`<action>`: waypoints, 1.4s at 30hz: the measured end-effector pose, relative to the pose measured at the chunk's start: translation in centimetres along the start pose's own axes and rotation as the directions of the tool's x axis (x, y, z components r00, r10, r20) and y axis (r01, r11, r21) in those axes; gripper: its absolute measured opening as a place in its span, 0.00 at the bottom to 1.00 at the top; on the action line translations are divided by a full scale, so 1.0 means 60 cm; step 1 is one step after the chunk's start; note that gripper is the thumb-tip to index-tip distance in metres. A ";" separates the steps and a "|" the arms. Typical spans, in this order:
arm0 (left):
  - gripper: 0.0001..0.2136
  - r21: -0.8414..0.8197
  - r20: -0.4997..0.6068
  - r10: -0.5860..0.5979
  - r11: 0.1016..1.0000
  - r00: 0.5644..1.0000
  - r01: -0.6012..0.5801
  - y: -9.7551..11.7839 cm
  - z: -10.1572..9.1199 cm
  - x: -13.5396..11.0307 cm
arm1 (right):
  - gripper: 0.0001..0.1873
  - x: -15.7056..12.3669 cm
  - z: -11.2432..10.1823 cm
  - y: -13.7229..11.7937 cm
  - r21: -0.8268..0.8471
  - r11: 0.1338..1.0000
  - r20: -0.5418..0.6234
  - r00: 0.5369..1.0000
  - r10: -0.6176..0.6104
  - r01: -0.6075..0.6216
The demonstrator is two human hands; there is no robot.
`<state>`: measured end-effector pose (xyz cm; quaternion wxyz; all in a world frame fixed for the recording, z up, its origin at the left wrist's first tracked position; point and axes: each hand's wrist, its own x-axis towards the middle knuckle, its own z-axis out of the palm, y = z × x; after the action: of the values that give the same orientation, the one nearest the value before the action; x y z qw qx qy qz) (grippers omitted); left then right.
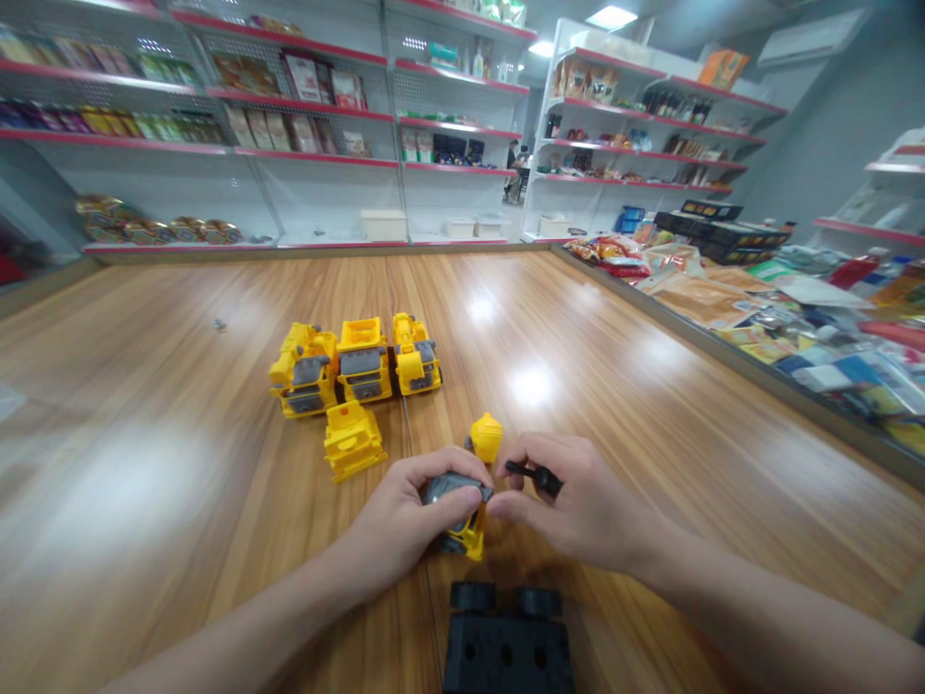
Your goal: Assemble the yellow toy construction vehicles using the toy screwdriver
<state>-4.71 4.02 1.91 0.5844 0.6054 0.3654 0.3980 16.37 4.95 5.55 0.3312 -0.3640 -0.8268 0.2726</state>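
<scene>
My left hand (397, 516) is closed around a yellow and grey toy truck cab (473, 540), thumb and fingers on its grey top. Opposite it, my right hand (582, 496) has curled fingers around a small black tool that looks like a screwdriver (541, 476). The right thumb and forefinger are close to the cab's grey edge; contact cannot be made out. Just beyond the hands is a yellow drum-shaped piece (487, 436). A black toy chassis (506, 646) with wheels lies nearest to me. A loose yellow toy body part (354, 443) rests left of the hands.
Three yellow toy construction vehicles stand in a row: one at left (307, 371), a dump truck (363, 359) and one at right (415, 355). A tiny item (219, 326) lies far left on the wooden table (180, 414). Packaged goods (723, 294) fill the right side; stocked shelves stand behind.
</scene>
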 end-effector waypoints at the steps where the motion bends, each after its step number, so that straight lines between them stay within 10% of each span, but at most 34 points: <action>1: 0.09 -0.016 -0.017 0.003 1.000 1.000 -0.004 -0.002 0.000 0.000 | 0.07 0.000 -0.003 -0.003 -0.003 1.000 0.021 0.999 -0.026 0.026; 23: 0.05 0.397 -0.139 0.357 0.874 0.924 -0.278 0.014 0.016 -0.013 | 0.07 -0.008 0.006 -0.013 -0.048 0.996 0.131 0.989 -0.069 0.076; 42: 0.08 0.452 -0.114 0.438 0.822 0.892 -0.346 0.008 0.017 -0.013 | 0.06 -0.007 0.003 -0.016 -0.032 0.997 0.124 0.990 -0.061 0.065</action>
<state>-4.14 2.86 2.37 0.3026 0.7328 0.3698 0.4845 16.03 4.01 5.96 0.2814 -0.3262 -0.8614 0.2690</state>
